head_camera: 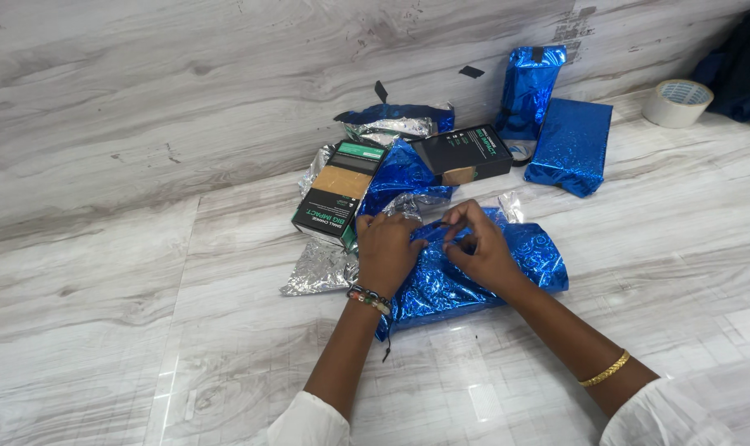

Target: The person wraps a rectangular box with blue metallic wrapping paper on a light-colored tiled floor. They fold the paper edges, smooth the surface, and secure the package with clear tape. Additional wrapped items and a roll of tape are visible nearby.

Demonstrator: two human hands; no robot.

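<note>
1. The blue parcel [466,277] lies on the floor [144,314], under both hands
2. It is pressed flat by the left hand [387,252], fingers together
3. A foil fold is pinched by the right hand [478,248] fingers; it is best kept taut
4. Boxes [339,192] lie just behind

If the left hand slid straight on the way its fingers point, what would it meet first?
The left hand points away from the person, toward the wall. First in line is probably the crumpled blue foil, with the green-and-black box just to its left; depth is uncertain.
</note>
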